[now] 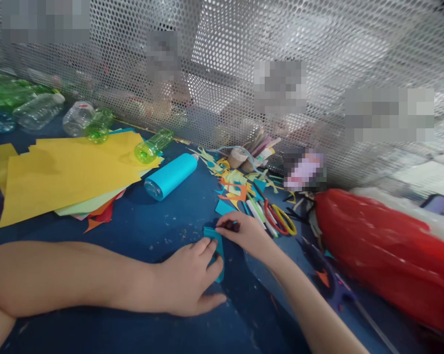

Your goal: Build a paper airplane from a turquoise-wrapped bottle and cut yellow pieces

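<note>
Where left hand [192, 275] covers blue paper [219, 247], part hidden (far end visible).

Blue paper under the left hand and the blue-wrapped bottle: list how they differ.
The blue paper looks thin; the wrapped bottle is round. The left hand covers part of the blue paper; no hand touches the wrapped bottle. Both show blue and lie on the table.
</note>
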Available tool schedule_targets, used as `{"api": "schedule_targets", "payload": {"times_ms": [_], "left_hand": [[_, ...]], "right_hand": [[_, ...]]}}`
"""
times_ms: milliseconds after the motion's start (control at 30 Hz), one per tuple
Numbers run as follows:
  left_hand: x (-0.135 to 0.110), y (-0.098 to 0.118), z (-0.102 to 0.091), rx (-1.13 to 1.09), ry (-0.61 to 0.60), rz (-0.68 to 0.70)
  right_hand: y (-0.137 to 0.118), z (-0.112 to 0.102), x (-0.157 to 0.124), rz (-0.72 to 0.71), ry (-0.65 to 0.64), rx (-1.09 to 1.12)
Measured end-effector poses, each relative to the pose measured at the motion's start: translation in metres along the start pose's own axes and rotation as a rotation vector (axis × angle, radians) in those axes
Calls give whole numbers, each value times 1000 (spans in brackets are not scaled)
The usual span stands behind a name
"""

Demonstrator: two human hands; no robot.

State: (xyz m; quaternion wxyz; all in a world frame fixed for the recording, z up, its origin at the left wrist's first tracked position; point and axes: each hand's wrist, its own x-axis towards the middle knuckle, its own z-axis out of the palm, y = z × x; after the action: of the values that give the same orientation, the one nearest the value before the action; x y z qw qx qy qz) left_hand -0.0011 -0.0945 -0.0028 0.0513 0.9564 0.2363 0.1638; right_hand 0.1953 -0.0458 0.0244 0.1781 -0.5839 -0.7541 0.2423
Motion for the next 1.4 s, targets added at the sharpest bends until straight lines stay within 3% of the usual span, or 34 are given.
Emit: {"api": "schedule_targets", "payload": {"times_ms": [233, 400, 600, 1033, 1400], "left_hand": [[4, -4, -10, -79, 19, -18], [25, -33, -20, -177, 128, -100], [34, -63, -7, -210, 150, -139], [36, -66, -2, -323, 157, -90], [34, -66, -7, -460, 257, -213]], "right_hand": [[0, 1, 0, -10, -21, 16], [0, 1, -2, -46, -11, 22], [-4, -2, -3, -91, -22, -34], [-9, -3, -5, -104, -44, 4], [-3, 4, -6, -229, 95, 172]]}}
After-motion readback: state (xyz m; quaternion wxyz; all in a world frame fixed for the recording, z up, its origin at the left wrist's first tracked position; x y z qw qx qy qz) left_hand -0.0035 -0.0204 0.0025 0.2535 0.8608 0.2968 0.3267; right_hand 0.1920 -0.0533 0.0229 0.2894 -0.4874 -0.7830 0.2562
